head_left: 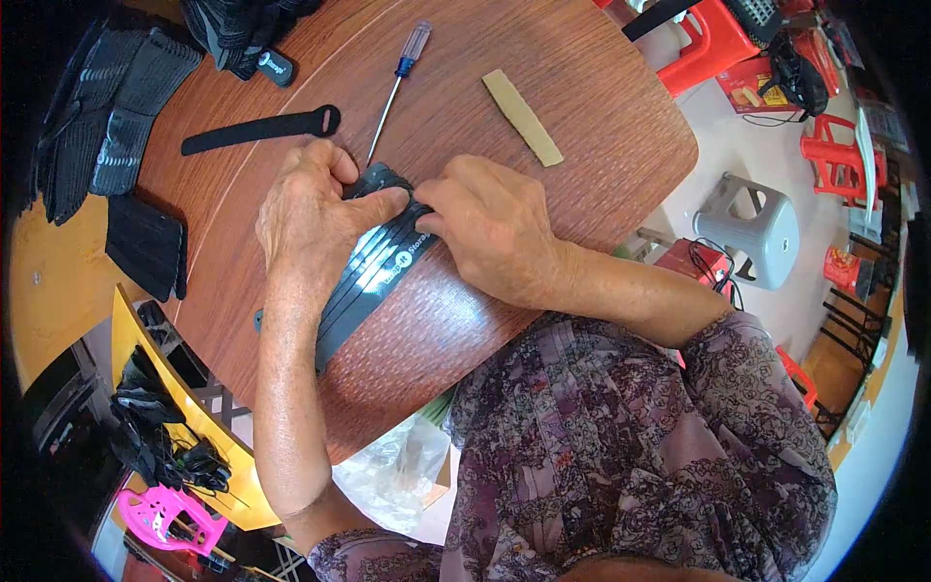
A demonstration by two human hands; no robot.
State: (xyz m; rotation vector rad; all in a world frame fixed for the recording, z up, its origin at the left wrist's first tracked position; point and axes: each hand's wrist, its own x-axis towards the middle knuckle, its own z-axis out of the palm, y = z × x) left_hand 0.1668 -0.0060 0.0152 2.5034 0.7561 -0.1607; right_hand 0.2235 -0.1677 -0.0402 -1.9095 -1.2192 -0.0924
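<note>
On the brown wooden table, a bundle of flat black straps [376,274] with a shiny face and white print lies slantwise between my hands. My left hand [315,206] is closed on its far end, thumb pressed across the top. From the right, my right hand [497,228] pinches the same end with thumb and fingers; its fingertips partly hide what they grip. Just beyond my left hand lies a loose black hook-and-loop strap [254,130] with a slotted round end. A screwdriver [402,73] with a clear and blue handle points its tip toward the bundle.
A tan strip [524,116] lies at the table's far right. Stacks of black straps [136,107] fill the far left, with another black pile [228,29] beside them. A grey stool [752,228] and red stools stand on the floor to the right.
</note>
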